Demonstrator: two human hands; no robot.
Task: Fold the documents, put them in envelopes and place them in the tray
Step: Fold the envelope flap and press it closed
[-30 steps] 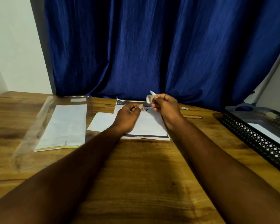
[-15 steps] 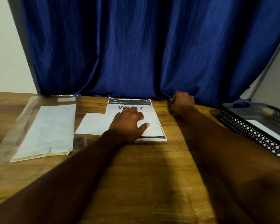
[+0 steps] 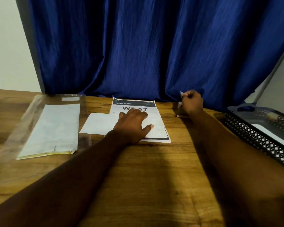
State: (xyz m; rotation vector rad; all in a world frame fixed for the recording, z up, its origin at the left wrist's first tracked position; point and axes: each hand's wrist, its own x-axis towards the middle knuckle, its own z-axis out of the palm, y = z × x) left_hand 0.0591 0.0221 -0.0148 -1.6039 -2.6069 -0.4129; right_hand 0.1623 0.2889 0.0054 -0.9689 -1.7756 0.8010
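Right hand has left the envelope and sits by the curtain, grip curled round a small white item, probably tape. Left hand, well to the left of that grip, presses flat on the envelope and the document. Sealing is likely done. Tray waits to the right.

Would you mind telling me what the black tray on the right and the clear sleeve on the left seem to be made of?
The tray looks like matte black plastic, given its moulded lattice wall, though coated metal is possible. The sleeve appears thin clear plastic film: glossy, with the table showing through.
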